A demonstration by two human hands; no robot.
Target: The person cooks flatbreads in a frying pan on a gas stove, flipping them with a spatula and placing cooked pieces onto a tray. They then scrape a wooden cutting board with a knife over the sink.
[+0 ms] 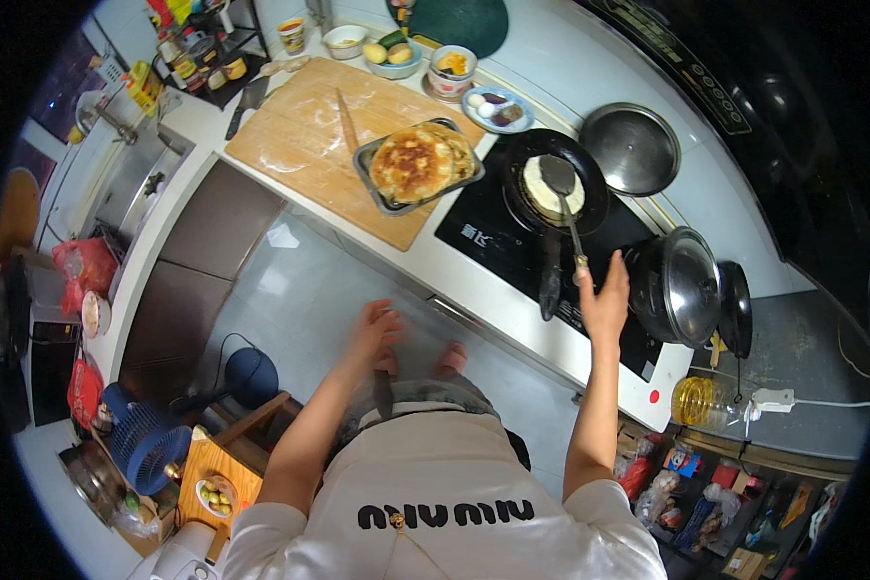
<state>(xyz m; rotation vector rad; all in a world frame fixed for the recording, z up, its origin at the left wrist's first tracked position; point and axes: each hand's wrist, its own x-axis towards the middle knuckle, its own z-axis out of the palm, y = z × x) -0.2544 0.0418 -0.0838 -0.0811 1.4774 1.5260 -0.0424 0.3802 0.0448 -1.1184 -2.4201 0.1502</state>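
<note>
A spatula [570, 221] with a dark blade lies over a pale round flatbread [542, 190] in a black frying pan [596, 206] on the cooktop. My right hand [605, 308] is at the end of the spatula's handle. Its thumb meets the handle while the straight fingers stand away from it; whether it grips is not clear. My left hand [374, 335], blurred, is over the floor in front of the counter with its fingers apart and nothing in them. Browned flatbreads [412, 165] fill a metal tray [386, 206] on the wooden board [297, 141], left of the pan.
A lidded pot [652, 290] stands right of my right hand. The pan's handle [550, 283] juts toward me. A rolling pin [346, 119] and a cleaver [248, 101] lie to the left. Behind are a plate [518, 123] with eggs and a large metal lid [629, 148].
</note>
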